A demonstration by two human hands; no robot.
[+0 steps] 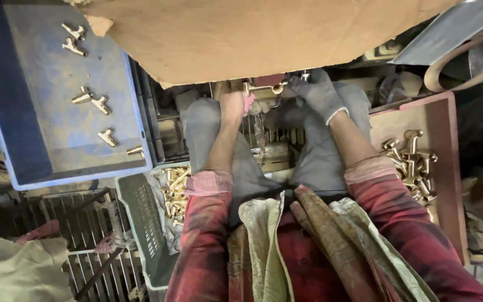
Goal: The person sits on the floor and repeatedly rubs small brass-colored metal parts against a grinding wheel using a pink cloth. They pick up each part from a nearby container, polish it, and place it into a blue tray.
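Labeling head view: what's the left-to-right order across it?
Blue tray with brass fittings → grey basket → bare left hand → gloved right hand → red tray of brass fittings.

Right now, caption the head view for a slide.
Bare left hand and gloved right hand hold a brass fitting between blue tray and red bin.

Shiny brass fitting [263, 88], grey knit-cloth glove on right hand [318, 93], matt scuffed blue plastic crate [57, 112], rough brown cardboard sheet [252, 33], dusty red plastic tray [443, 120]
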